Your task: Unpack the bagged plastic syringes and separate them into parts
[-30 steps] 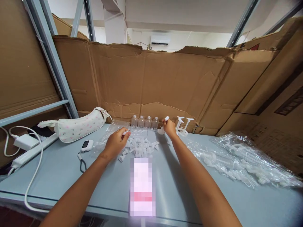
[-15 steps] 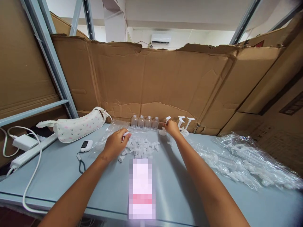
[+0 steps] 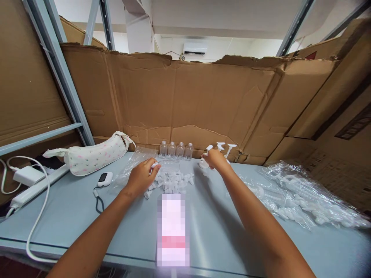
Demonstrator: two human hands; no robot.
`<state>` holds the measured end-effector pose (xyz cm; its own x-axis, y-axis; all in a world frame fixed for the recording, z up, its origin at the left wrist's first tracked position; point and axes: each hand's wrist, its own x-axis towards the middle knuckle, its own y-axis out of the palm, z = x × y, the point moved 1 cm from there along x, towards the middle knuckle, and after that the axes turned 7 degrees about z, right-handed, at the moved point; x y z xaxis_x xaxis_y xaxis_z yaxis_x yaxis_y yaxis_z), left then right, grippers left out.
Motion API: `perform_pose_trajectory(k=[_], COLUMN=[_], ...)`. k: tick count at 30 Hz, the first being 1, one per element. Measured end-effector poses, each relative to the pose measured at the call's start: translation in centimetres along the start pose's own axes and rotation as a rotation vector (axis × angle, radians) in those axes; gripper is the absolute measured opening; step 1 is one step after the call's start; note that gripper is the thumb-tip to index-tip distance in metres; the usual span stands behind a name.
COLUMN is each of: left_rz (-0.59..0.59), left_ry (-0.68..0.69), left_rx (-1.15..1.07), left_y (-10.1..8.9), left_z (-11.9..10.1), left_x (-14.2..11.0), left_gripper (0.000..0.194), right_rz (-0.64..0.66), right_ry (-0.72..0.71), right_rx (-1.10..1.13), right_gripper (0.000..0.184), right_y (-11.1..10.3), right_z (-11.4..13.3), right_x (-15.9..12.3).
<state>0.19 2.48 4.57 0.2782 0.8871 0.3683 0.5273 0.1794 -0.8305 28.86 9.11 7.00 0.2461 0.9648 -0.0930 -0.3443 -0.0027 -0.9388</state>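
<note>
Now the right hand (image 3: 216,159) sits further right than a second ago, beside the upright white stems (image 3: 228,148), fingers closed on a small white pump piece (image 3: 209,148). The left hand (image 3: 141,177) stays at the pile of white caps (image 3: 174,181), pinching one cap (image 3: 154,165). Four small bottles (image 3: 176,150) stand just behind the pile, untouched.

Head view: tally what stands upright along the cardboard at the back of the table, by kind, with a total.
Small clear bottles: 4
White pump stems with flat tops: 3, one of them at the right hand
Total: 7
The loose white caps by the left hand lie heaped, too many to count.
</note>
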Motion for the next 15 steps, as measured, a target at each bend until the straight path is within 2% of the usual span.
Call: perform_pose_trajectory(k=[3, 5, 8, 10, 12, 15], left_rz=[0.006, -0.002, -0.044, -0.081, -0.089, 0.006], left_ry=[-0.002, 0.039, 0.193, 0.275, 0.295, 0.266], left_rx=[-0.044, -0.077, -0.095, -0.056, -0.008, -0.048], left_y=[0.2, 0.4, 0.7, 0.8, 0.9, 1.1], left_z=[-0.2, -0.4, -0.7, -0.7, -0.8, -1.3], left_x=[-0.1, -0.2, -0.6, -0.8, -0.8, -0.9], left_gripper=[0.026, 0.027, 0.03, 0.034, 0.038, 0.037], right_rz=[0.08, 0.194, 0.547, 0.738, 0.759, 0.57], right_ry=[-0.103, -0.218, -0.48, -0.577, -0.604, -0.654], right_rx=[0.05, 0.155, 0.566, 0.8, 0.902, 0.944], right_gripper=[0.048, 0.055, 0.051, 0.051, 0.051, 0.047], right_y=[0.1, 0.7, 2.0, 2.9, 3.8, 4.7], right_z=[1.5, 2.4, 3.3, 3.4, 3.1, 2.2], right_x=[-2.7, -4.5, -7.0, -8.1, -8.8, -9.3])
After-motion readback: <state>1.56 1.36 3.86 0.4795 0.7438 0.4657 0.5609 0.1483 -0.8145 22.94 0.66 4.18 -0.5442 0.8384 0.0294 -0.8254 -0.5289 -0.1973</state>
